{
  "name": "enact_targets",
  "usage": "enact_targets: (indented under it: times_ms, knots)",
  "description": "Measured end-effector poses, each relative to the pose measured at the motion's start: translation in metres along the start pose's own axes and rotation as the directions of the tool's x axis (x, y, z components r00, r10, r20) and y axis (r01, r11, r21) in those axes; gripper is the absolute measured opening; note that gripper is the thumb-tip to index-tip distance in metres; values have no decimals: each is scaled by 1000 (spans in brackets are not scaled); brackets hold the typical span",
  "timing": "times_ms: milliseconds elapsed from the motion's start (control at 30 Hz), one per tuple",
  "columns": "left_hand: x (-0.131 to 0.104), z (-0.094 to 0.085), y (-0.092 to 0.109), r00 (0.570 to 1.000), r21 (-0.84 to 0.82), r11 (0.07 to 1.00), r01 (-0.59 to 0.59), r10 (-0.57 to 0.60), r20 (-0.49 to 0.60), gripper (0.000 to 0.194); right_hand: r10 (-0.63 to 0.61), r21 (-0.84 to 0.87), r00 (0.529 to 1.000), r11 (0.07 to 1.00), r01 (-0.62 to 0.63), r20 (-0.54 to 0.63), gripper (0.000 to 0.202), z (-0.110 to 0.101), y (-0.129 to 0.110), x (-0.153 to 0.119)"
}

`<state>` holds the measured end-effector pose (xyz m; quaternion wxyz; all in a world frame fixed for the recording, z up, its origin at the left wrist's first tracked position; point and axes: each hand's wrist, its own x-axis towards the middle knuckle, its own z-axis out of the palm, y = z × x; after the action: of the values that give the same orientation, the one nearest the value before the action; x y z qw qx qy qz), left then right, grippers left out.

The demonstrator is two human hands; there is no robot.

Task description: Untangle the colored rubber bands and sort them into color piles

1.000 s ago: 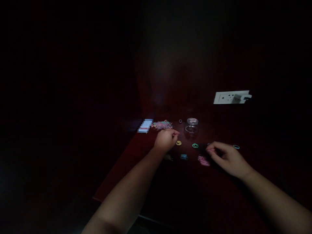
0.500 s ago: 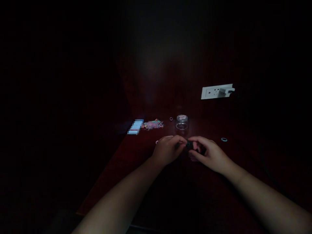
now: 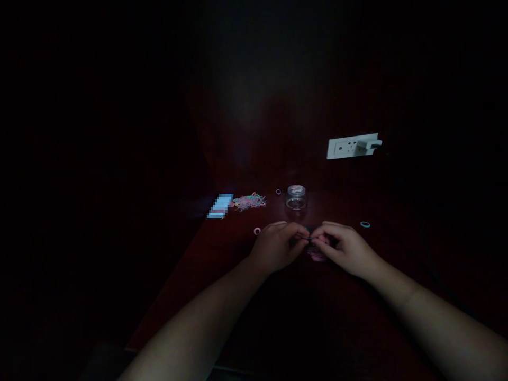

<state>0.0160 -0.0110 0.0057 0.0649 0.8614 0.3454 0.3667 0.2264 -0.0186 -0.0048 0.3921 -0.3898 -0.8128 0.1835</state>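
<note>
1. Beside the glowing screen at the left lay a tangled pile of bands, with a pink ring nearer you
2. Your left hand pinched a small dark strand at its fingertips; beyond stood the clear jar
3. Your right hand met it, fingertips drawn in, its hold unclear; you seemed to be working the strand between both hands, and any shift called for light, steady fingers above the pink bands
4. Farther right lay a blue ring

Worktop, dark red: lit phone near left edge, beside tangled bands; clear jar near back edge.
</note>
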Motion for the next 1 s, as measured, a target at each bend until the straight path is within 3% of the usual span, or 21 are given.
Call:
enact_targets:
  times_ms: [200, 1000]
  knots:
    - [1, -2, 3, 999, -9, 1000, 12, -12, 51, 14, -2, -19, 999, 1000, 3, 34, 16, -3, -3, 1]
    - [2, -5, -1, 997, -27, 999, -32, 34, 64, 18, 4, -3, 999, 1000, -4, 41, 20, -7, -4, 0]
